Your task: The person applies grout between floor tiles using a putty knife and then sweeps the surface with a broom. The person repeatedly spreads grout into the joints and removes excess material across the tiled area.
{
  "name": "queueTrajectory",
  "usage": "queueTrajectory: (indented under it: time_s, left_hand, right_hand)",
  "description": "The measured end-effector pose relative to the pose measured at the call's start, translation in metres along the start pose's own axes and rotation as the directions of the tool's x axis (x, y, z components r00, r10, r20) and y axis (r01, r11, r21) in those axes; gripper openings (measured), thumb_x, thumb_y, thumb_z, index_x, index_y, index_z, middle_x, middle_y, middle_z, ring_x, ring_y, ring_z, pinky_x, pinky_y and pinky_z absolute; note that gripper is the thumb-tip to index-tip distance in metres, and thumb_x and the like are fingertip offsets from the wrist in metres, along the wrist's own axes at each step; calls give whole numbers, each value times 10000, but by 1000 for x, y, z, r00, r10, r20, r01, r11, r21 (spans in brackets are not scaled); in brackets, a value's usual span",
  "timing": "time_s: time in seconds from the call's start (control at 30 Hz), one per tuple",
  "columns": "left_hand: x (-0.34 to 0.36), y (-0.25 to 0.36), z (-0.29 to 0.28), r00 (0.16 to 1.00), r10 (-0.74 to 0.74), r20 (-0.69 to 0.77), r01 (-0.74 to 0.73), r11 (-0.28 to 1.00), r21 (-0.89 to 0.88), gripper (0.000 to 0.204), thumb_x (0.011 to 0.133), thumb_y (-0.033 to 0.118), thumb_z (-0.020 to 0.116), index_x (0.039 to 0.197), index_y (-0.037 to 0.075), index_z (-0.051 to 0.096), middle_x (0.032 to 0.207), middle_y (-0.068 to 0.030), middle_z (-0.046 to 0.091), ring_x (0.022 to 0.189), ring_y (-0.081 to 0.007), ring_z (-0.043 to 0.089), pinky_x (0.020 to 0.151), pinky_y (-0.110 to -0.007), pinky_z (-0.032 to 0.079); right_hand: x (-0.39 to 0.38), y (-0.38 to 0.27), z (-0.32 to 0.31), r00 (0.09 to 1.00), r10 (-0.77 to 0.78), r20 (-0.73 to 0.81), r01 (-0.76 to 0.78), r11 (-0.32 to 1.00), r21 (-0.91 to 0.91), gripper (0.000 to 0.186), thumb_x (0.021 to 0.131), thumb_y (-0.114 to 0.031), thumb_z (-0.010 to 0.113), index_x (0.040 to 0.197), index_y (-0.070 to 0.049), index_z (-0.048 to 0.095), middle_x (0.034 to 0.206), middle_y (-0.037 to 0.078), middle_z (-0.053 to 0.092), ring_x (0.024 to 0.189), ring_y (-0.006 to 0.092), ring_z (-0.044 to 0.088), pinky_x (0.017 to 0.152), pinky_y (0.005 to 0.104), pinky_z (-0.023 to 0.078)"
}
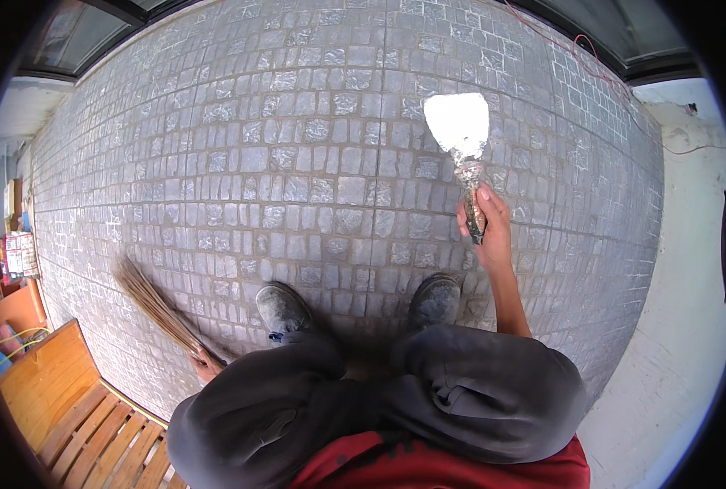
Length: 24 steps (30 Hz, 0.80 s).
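Observation:
My right hand (491, 223) is closed around the worn, paint-spotted handle of a scraper (458, 122), whose wide bright blade points away from me over the stone floor. At the lower left, my left hand (204, 363) grips the near end of a hand broom (161, 303) made of thin tan bristles. The bristles fan out toward the far left, close to the floor. Part of my left hand is hidden behind my knee. Grey paving (322, 187) in rows of small rough blocks lies under both tools.
My dusty shoes (282, 306) stand on the paving. A slatted wooden bench (94, 424) is at the lower left, with boxes (19, 254) and other items beyond it. A pale wall (664, 326) runs along the right. A thin red cable (581, 45) lies at the far right.

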State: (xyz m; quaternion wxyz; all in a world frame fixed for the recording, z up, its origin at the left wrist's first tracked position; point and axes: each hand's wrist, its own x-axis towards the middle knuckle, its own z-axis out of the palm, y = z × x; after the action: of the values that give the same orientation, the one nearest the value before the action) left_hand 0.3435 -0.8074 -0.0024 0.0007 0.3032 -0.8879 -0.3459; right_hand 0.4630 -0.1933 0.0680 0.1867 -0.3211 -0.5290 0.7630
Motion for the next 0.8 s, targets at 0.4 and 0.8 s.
queueTrajectory:
  time_s: [0.4,0.8]
  left_hand:
    - [-58,186,73,581,331,744,-250,942,-224,535,1036,393,549,1380,-17,549,1226,-158,663,1148,-255,627,986,-376,465]
    - [-157,251,197,117,537,835,-325,816,-479,365,1056,220,517,1327,-21,560,1154,-185,667,1065,-280,638,917,-368,486]
  right_hand:
    - [-34,73,70,952,163,260,-84,953,-290,600,1015,-165,546,1543,13,322,1127,117,616,967,153,575,827,302,469]
    - [-79,52,84,821,-175,543,556,459,-693,776,898,-179,688,1530,37,292,1276,198,476,1103,351,529,916,427,479]
